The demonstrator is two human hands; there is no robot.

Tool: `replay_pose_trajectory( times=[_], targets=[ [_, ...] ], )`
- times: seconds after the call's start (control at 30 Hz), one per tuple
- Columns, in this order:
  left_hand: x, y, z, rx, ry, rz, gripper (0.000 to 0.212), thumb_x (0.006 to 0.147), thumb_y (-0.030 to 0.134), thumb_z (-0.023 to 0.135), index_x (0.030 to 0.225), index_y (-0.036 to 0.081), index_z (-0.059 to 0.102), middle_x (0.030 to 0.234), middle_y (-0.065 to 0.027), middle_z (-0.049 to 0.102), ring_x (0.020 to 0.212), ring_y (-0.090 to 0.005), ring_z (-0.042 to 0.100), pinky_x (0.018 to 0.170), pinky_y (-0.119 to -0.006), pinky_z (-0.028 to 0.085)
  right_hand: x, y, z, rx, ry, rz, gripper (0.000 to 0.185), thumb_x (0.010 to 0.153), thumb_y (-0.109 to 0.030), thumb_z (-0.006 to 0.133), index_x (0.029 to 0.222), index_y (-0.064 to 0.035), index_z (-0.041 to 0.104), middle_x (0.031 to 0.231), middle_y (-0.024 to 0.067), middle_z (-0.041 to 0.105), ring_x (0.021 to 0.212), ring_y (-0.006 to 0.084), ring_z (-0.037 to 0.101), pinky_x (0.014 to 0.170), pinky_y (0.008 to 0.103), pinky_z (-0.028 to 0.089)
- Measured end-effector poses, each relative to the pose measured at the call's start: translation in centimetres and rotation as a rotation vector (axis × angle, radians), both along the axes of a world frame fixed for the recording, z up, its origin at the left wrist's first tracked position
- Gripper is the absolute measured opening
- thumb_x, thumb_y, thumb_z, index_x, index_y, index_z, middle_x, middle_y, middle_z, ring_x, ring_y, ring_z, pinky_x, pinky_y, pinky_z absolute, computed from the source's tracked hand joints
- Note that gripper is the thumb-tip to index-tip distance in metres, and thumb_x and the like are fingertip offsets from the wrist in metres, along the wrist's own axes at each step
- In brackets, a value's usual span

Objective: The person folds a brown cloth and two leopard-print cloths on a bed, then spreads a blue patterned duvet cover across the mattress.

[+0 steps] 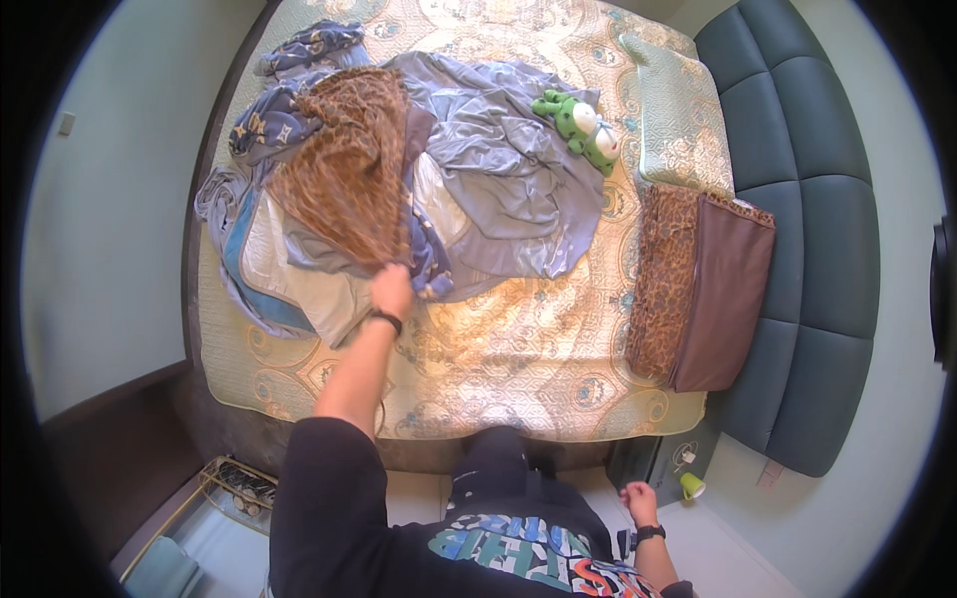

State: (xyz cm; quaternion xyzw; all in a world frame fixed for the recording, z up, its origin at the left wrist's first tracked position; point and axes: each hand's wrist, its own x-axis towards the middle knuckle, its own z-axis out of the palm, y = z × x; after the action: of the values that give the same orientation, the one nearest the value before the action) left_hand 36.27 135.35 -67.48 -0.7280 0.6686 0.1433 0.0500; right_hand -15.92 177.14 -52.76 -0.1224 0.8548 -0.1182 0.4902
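My left hand (392, 290) grips the near end of a leopard-print cloth (351, 164). The cloth is blurred and stretches away from the hand over a heap of bedding on the bed. Under and around it lie a crumpled grey-blue sheet (493, 149), a dark blue patterned fabric (273, 123) and a white quilted piece (265, 243). A green plush toy (579, 131) with a white belly rests at the heap's right edge. Low at my right side, my right hand (639, 502) hangs beside the bed, away from the bedding. Its fingers look loosely curled, and no object shows in it.
A folded leopard-print and brown blanket (703, 291) lies by the padded headboard (762, 187), below a patterned pillow (684, 112). On the bedside cabinet (658, 456) stands a green cup (692, 486). A gold-framed rack (239, 486) is at lower left.
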Motion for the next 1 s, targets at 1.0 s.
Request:
replay_pose_trajectory(
  times=[1.0],
  targets=[
    [-24.6, 38.0, 47.8, -0.659, 0.132, -0.595, 0.009, 0.075, 0.007, 0.059, 0.083, 0.003, 0.063, 0.091, -0.0062, 0.065, 0.091, -0.0178, 0.063, 0.082, -0.032, 0.050, 16.4, -25.8, -6.4, -0.058, -1.232, -0.179, 0.037, 0.088, -0.024, 0.045, 0.111, 0.0042, 0.053, 0.110, 0.0200, 0.060, 0.105, 0.0330, 0.055, 0.095, 0.0446, 0.040]
  ],
)
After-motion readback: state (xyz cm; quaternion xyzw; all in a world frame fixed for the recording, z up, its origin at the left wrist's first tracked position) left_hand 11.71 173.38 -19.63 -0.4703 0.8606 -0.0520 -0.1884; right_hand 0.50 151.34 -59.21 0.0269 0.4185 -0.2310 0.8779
